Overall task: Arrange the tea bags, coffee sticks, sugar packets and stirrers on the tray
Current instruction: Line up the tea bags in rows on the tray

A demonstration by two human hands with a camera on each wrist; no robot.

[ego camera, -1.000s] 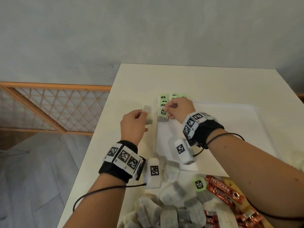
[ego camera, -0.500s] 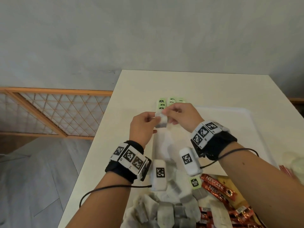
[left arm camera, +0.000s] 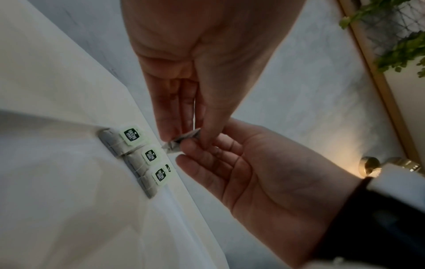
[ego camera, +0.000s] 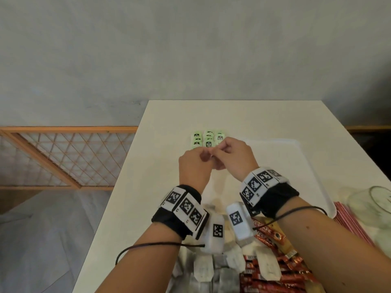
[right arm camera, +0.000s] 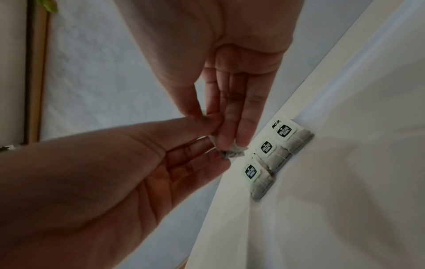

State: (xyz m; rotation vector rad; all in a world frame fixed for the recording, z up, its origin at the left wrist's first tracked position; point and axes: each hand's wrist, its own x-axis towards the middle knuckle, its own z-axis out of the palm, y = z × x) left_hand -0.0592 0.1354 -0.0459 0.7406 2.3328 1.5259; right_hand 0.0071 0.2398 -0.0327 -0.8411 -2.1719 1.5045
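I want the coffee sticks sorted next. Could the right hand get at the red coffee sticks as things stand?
Probably not at once: the right hand is pinching a tea bag together with the left hand. The coffee sticks lie uncovered below its forearm.

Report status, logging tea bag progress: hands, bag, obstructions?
Both hands pinch one tea bag above the tray. Tea bag row at its corner. Nothing in the way.

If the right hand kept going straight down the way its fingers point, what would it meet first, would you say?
Probably the tray's left rim beside the row of laid tea bags. The right hand pinches a tea bag just above it; depth is unclear.
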